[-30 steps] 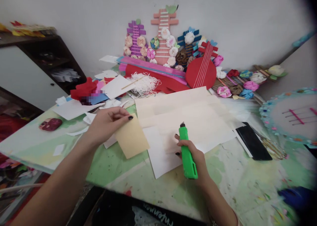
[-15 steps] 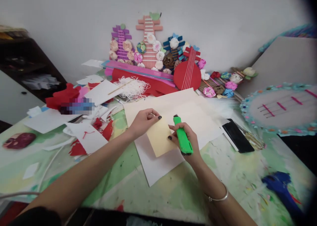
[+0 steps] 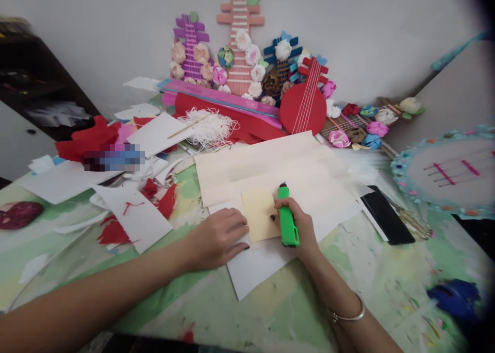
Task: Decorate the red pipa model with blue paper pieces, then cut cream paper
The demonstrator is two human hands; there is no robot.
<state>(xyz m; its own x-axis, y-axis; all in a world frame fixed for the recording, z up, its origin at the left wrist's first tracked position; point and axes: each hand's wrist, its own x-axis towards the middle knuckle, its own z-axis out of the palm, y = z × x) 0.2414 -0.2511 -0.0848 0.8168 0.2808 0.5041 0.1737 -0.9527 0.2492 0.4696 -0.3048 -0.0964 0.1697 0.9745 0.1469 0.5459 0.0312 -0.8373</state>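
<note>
In my right hand [image 3: 302, 227] is a green utility knife [image 3: 286, 216], its dark tip pointing away from me; fingers wrap its body. A small pale yellow card [image 3: 263, 215] lies under its left side, on white sheets. My left hand [image 3: 222, 237] rests flat at the card's left edge, fingers stretched out and touching the paper. Below both hands is a white sheet [image 3: 259, 270], partly covered by the card and by a larger cream sheet [image 3: 232, 170]. Whether a blade is out of the knife I cannot make out.
Paper scraps and red cuttings [image 3: 166, 201] lie left. White string [image 3: 211, 129] and several decorated paper instruments [image 3: 302, 108] stand along the wall. At right are a black phone [image 3: 386, 214], scissors [image 3: 413, 221] and a blue glue-gun-like tool [image 3: 454, 296].
My left hand has let go of the card's upper corner and moved down to lie flat at its left edge. The card now lies flat. The knife stays in my right hand.
</note>
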